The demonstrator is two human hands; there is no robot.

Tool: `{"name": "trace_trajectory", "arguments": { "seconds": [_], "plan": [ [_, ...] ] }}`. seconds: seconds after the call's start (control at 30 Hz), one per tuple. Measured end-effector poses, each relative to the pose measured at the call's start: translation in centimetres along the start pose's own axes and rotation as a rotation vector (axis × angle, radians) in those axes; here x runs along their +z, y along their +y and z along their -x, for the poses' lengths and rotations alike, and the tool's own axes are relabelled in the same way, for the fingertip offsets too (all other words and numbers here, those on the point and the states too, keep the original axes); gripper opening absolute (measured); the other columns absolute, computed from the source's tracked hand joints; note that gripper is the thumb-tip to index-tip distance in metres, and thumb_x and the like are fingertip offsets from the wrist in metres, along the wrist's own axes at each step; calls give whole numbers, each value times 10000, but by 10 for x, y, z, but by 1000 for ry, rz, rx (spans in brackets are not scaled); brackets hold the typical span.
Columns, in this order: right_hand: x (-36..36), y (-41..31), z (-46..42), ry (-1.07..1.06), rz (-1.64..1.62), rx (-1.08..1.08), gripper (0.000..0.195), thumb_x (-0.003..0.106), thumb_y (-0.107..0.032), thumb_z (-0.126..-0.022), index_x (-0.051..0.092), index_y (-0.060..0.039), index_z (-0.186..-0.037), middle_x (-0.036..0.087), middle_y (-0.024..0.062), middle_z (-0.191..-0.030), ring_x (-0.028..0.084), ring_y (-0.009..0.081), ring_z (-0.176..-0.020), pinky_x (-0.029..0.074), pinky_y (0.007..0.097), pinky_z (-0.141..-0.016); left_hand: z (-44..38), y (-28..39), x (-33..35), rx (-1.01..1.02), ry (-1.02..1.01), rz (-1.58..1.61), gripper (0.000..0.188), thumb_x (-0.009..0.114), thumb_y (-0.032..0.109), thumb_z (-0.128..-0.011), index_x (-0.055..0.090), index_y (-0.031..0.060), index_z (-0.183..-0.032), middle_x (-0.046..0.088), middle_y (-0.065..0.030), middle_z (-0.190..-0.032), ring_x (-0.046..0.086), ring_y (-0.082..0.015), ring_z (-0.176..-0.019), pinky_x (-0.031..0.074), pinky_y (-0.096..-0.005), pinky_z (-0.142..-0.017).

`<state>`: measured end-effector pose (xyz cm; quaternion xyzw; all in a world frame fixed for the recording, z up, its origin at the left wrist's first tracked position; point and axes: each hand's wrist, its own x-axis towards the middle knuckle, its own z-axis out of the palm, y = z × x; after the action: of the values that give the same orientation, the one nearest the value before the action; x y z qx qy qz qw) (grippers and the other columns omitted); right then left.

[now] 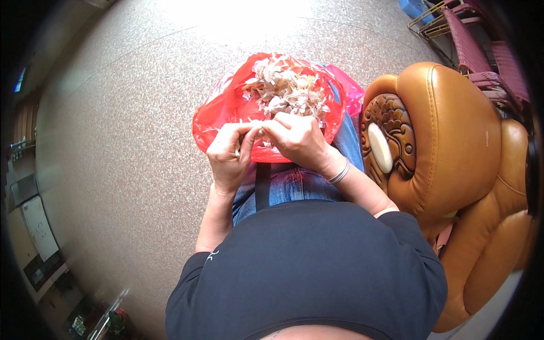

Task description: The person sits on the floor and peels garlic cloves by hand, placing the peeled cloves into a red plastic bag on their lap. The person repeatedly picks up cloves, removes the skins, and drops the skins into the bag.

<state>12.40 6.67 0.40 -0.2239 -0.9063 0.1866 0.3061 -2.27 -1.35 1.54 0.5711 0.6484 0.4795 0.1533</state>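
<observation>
An opened red plastic bag (pixel 221 111) rests on my lap, with a heap of pale, papery flakes (pixel 291 89) inside it, perhaps dried peelings or petals. Over the bag's near edge, my left hand (pixel 231 146) and my right hand (pixel 299 138) meet at the fingertips. They pinch a small whitish piece (pixel 260 131) between them, mostly hidden by the fingers. My left hand also has something pale near its curled fingers. Silvery bangles (pixel 339 172) circle my right wrist.
A tan leather armchair (pixel 463 136) with a carved wooden armrest front stands close at my right. Pink woven chairs (pixel 471 51) and a blue object (pixel 414 9) are at the upper right. Speckled floor (pixel 127 127) spreads ahead and left, with cabinets (pixel 40 225) at the far left.
</observation>
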Motion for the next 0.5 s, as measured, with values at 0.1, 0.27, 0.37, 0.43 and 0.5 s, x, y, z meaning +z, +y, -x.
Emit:
{"name": "trace_trajectory", "arguments": {
  "seconds": [0.1, 0.27, 0.37, 0.43, 0.5],
  "plan": [
    [1, -4, -1, 14, 56, -10, 87, 635, -90, -780, 569, -87, -836, 492, 58, -650, 566, 204, -571, 466, 326, -495, 0, 0, 2, 67, 1, -94, 74, 675, 11, -810, 638, -12, -870, 639, -91, -751, 623, -128, -653, 481, -240, -584],
    [7, -2, 1, 69, -32, 45, 82, 626, -97, -779, 549, -70, -781, 503, 73, -647, 569, 225, -576, 464, 337, -503, -1, 1, 3, 121, 9, -100, 72, 678, 5, -803, 640, -7, -863, 640, -92, -748, 614, -131, -633, 476, -242, -575],
    [13, 4, 2, 158, -136, 114, 105, 633, -98, -779, 544, -56, -743, 523, 90, -646, 572, 242, -580, 460, 348, -514, 0, 1, 2, 95, 12, -43, 77, 678, -8, -799, 639, -11, -865, 641, -89, -754, 607, -123, -640, 475, -235, -583],
    [12, 6, 0, 190, -214, 205, 130, 648, -103, -778, 546, -47, -720, 538, 100, -643, 573, 251, -578, 454, 353, -520, 1, -1, 0, 75, 11, -6, 82, 677, -18, -798, 637, -15, -870, 640, -87, -760, 605, -117, -652, 475, -230, -591],
    [6, 8, -1, 177, -287, 336, 155, 660, -115, -784, 550, -39, -704, 554, 108, -642, 574, 258, -577, 447, 355, -527, 3, -3, -3, 62, 10, 15, 88, 674, -30, -798, 636, -19, -876, 639, -85, -767, 606, -112, -669, 474, -226, -601]
  ]
}}
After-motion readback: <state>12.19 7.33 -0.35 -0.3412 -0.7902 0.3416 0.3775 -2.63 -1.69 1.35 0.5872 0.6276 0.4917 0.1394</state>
